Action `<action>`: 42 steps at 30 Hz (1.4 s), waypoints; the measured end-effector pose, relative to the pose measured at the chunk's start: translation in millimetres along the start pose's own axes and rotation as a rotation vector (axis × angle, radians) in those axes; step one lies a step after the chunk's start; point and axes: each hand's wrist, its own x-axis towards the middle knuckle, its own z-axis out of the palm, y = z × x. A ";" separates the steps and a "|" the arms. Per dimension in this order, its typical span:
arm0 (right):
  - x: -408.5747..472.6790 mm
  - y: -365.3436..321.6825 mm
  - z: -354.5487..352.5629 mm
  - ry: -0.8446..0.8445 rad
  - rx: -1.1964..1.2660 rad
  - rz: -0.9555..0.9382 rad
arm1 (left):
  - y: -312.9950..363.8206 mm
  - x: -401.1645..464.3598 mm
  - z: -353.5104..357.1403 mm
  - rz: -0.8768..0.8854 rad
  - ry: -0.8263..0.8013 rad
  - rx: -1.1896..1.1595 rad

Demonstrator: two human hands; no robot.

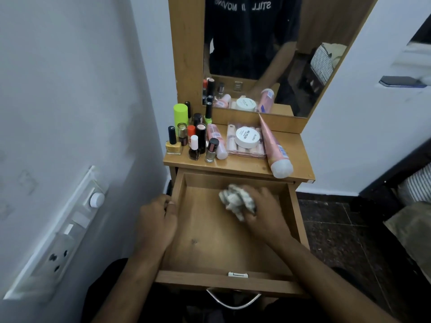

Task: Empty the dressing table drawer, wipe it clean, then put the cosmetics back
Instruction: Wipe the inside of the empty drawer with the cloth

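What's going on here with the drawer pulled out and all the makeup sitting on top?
A person is cleaning out the dressing table drawer. It is pulled open and nothing but the cloth lies in it. The right hand holds a crumpled cloth against the drawer floor near the back, wiping it. The left hand holds the drawer's left wall. The cosmetics, nail polish bottles, a pink tube and a white jar, stand on the tabletop, not yet put back.

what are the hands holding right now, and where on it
The right hand grips a crumpled white patterned cloth, bunched under its fingers inside the open wooden drawer. The left hand grips the drawer's left side wall.
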 end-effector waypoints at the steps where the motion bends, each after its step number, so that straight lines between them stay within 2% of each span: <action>1: -0.5 -3.5 -6.0 0.137 0.021 -0.008 | 0.2 0.5 -0.2 0.000 0.003 -0.003; 2: -1.1 -4.8 -11.1 0.252 0.009 -0.023 | 0.7 1.6 -0.3 0.001 0.009 -0.002; 4: -3.5 -5.1 -15.7 0.346 -0.096 -0.037 | -0.3 2.1 0.1 0.010 0.022 0.000; 10: 0.5 -2.4 0.7 0.277 -0.354 -0.057 | -2.1 -0.3 0.2 0.030 0.026 0.012; 14: 6.0 -13.7 10.7 0.275 -0.261 0.078 | -0.2 0.1 2.2 0.051 0.043 -0.009; 18: 26.0 -46.5 36.2 0.381 -0.055 0.264 | 0.6 -2.4 -1.4 0.043 0.044 -0.054; 21: 33.2 -66.4 50.2 0.431 0.017 0.348 | 1.5 -1.9 -5.8 -0.052 0.049 -0.139; 24: 37.2 -85.4 60.9 0.350 0.000 0.288 | 4.2 1.2 -8.5 -0.158 0.008 -0.202; 26: 41.0 -98.8 66.0 0.322 0.022 0.325 | 2.9 2.2 -9.5 -0.195 -0.022 -0.223; 30: 44.1 -107.6 68.6 0.289 0.004 0.384 | -4.9 9.2 -10.3 -0.383 -0.118 -0.461; 35: 40.3 -112.9 69.0 0.244 0.014 0.400 | -12.9 13.2 -11.4 -0.487 -0.169 -0.626; 38: 35.6 -107.8 64.4 0.226 -0.014 0.345 | -14.1 14.3 -9.7 -0.406 -0.141 -0.535; 42: 20.6 -77.7 28.6 -0.010 -0.290 0.257 | -0.7 0.9 -10.0 -0.100 -0.041 -0.182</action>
